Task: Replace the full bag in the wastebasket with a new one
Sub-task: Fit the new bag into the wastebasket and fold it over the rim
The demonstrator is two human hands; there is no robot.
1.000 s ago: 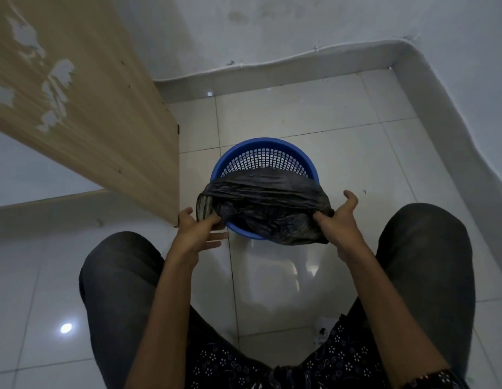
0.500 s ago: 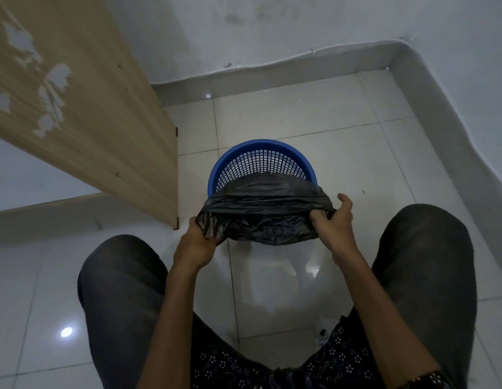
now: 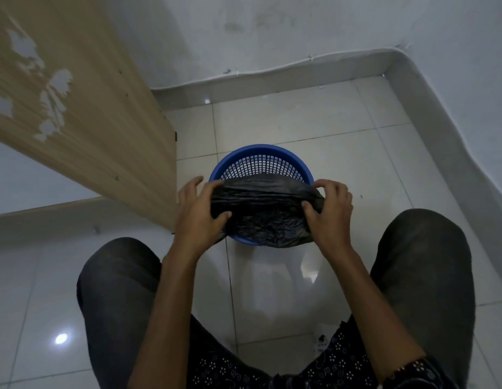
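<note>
Bag (image 3: 261, 209): black film, stretched across the near half of the basket (image 3: 261, 149) mouth and hanging down outside the near rim. The far half of the mouth is uncovered and bare blue mesh shows there, so the hem is not seated all round. The slack, flat film suggests this is the new liner being fitted, not the full one; this is a judgement.

Left grip (image 3: 199, 217): pinches the bag's left end, thumb on the front face, forefinger over the upper edge. The outer fingers stand spread, clear of the film.

Right grip (image 3: 331, 211): pinches the right end in the same way, thumb in front, fingers curled over the top edge.

Purpose of hold: one grip at each end keeps the hem taut and wide, so it can be carried over the rim without bunching. The next move probably calls for drawing the upper edge toward the far rim. If it is pulled unevenly, one end may slip off.

Basket stands on the tiled floor (image 3: 300, 122), just beside a wooden panel (image 3: 90, 122) and near the room corner. The person crouches with a knee on either side, which brings both arms square to the basket.
</note>
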